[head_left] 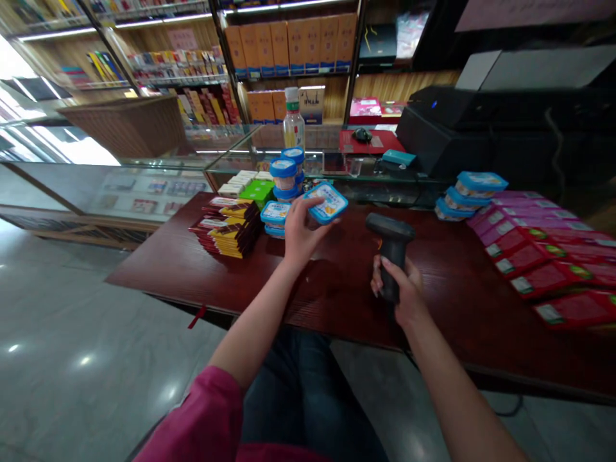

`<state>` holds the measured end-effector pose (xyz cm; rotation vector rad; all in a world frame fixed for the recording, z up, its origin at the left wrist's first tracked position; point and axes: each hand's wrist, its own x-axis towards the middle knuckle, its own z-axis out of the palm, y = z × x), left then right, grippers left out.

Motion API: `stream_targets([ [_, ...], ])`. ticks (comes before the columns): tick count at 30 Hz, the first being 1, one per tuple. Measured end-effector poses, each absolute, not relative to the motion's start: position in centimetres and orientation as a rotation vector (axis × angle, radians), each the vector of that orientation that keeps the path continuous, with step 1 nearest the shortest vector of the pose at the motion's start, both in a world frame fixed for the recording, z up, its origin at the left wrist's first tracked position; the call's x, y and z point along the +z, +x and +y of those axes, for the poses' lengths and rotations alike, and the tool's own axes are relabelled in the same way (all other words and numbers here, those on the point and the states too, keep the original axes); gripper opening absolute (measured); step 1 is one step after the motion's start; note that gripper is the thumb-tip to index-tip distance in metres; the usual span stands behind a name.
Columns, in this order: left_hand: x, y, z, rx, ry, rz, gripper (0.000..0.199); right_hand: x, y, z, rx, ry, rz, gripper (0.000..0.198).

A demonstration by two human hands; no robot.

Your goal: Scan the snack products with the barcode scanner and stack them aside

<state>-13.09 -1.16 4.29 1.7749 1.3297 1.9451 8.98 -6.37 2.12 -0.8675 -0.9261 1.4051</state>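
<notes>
Sole view: from my head, facing forward and down. My left hand [303, 234] and right hand [408, 290] near, mid-frame; tabletop [332, 282] beneath; shelves [283, 6] farther back.

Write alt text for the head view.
A person's left hand holds a blue-lidded tub; the right hand grips a black barcode scanner. Tub stacks, maroon-and-yellow packets, and red and purple packs sit on a dark table, shop shelves behind.

Strip lights [58, 34] are glowing along the shelves [334, 96], while white glare is washing out the upper left edge. The floor [86, 385] is throwing back bright spots. The black equipment [443, 141] is sitting in shadow. Wide-angle distortion is stretching the red packs [572, 309], and slight blur is softening their lettering.
</notes>
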Motion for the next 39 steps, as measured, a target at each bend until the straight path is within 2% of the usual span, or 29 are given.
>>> stream_targets([
  [5,4.5,-17.4,-1.9,2.172,1.601,1.941,0.047,2.1,8.9,-6.5,1.4,-0.879,-0.945,0.032],
  [14,2.9,-18.8,0.2,2.03,1.351,2.199,0.047,1.9,8.9,-6.3,1.42,-0.879,-0.929,0.035],
  [19,3.2,-18.4,-1.1,1.922,1.462,2.22,0.063,1.7,9.0,-6.2,1.411,-0.856,-0.9,0.031],
  [22,3.2,-16.7,-2.9,2.048,1.514,2.222,0.077,1.5,9.9,-5.5,1.374,-0.844,-0.887,0.033],
  [24,3.0,-14.7,-3.9,2.193,1.6,2.16,0.072,1.2,11.6,-4.6,1.323,-0.869,-0.908,0.035],
  [26,2.7,-12.1,-4.1,2.182,1.847,1.964,0.063,1.0,14.1,-3.4,1.236,-0.92,-0.952,0.04],
  [29,1.6,-7.1,-2.6,1.849,2.258,1.546,0.058,0.6,18.8,-1.8,1.058,-1.001,-1.01,0.05],
  [33,-0.5,0.7,3.1,1.457,2.313,1.288,0.064,-0.1,22.6,-0.5,0.881,-1.02,-0.947,0.045],
  [39,0.5,11.3,13.2,1.49,2.058,1.199,0.078,-1.3,23.0,0.6,0.657,-1.074,-0.844,0.05],
])
